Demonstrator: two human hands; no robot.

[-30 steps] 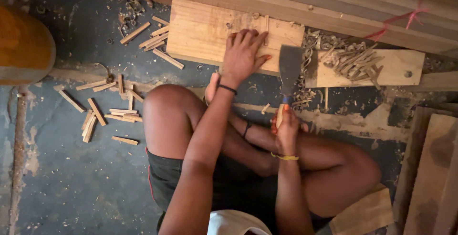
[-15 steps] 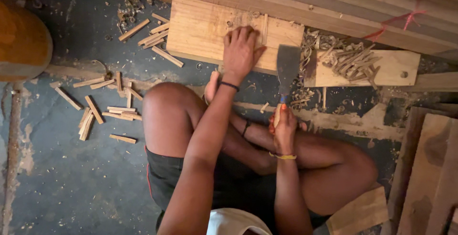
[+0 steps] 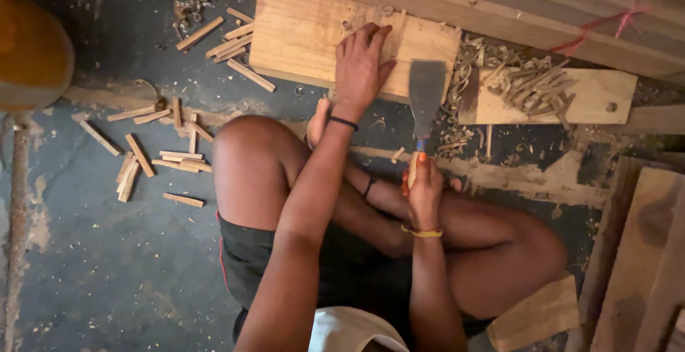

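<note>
on the wooden board (image 3: 300, 38), left hand (image 3: 360, 66) pressed flat, fingers spread, right hand (image 3: 424, 184) clenched on broad chisel (image 3: 426, 95)

We sit cross-legged on the floor (image 3: 107, 273). Ahead lies a wooden board (image 3: 307, 34), our left hand (image 3: 362, 66) flat on it. Just right of that, our right hand (image 3: 425, 184) holds a broad blade (image 3: 426, 91). Further right lies a smaller board (image 3: 606, 98) carrying sticks (image 3: 531, 88); more sticks (image 3: 153, 156) lie scattered left.
</note>
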